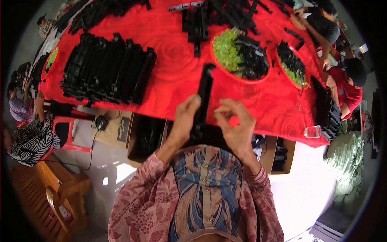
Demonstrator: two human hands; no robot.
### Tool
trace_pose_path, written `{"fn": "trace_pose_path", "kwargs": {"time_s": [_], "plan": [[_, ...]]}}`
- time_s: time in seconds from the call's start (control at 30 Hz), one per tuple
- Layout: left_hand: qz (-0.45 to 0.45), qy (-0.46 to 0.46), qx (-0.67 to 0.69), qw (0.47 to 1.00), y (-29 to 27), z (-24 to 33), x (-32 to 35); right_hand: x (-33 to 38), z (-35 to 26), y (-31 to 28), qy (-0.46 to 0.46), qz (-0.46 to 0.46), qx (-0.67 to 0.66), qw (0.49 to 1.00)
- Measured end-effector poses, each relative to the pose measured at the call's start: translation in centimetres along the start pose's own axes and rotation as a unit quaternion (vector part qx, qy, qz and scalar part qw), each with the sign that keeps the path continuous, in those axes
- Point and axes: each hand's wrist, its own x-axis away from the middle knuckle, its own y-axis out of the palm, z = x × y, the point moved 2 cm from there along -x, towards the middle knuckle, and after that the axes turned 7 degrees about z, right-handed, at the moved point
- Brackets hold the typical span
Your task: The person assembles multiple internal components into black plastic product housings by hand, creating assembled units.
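My left hand [186, 117] grips a long black plastic strip [205, 88], which stands out over the table's front edge with its far end pointing away from me. Just to the right of the strip is my right hand [236, 123], apart from it. Its thumb and forefinger meet in a pinch, making a ring through which the red cloth shows. Whatever sits between those fingertips, if anything, is too small to make out. Beyond both hands stands an orange-rimmed basket [242, 81] holding small black pieces [252, 60] and yellow-green bits [225, 50].
A tall stack of black strips [107, 70] lies left on the red tablecloth [173, 84]. More black parts [195, 26] lie at the back. A second basket [291, 78] and a glass [312, 132] stand right. Open cartons [137, 155] sit below the table. Other people [348, 86] work at both sides.
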Motion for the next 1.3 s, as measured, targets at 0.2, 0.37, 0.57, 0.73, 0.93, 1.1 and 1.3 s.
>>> {"fn": "trace_pose_path", "kwargs": {"time_s": [0.2,0.37,0.57,0.73,0.93,1.1,1.3], "plan": [[-0.148,-0.093,0.205,0.963,-1.0,1.3,-1.0,-0.4,1.7,-1.1,0.095,0.044,-0.023,0.994],[-0.115,-0.087,0.236,0.961,-0.5,0.5,-0.1,1.1,1.4,-0.5,0.056,0.030,-0.034,0.997],[-0.129,0.045,0.196,0.971,-1.4,0.0,1.2,1.4,0.4,-1.1,0.030,0.050,-0.009,0.998],[-0.101,0.253,-0.028,0.962,-0.4,1.0,2.6,1.8,0.4,-1.1,0.042,0.069,0.001,0.997],[-0.126,0.475,-0.114,0.863,-0.4,-0.4,2.9,1.9,1.2,-0.5,0.149,0.046,-0.031,0.987],[-0.096,0.552,-0.223,0.798,0.4,0.0,4.0,2.4,1.6,-0.8,0.216,0.016,-0.061,0.974],[-0.094,0.551,-0.212,0.801,0.8,0.2,4.4,2.9,2.9,-0.5,0.243,0.019,-0.148,0.959]]}}
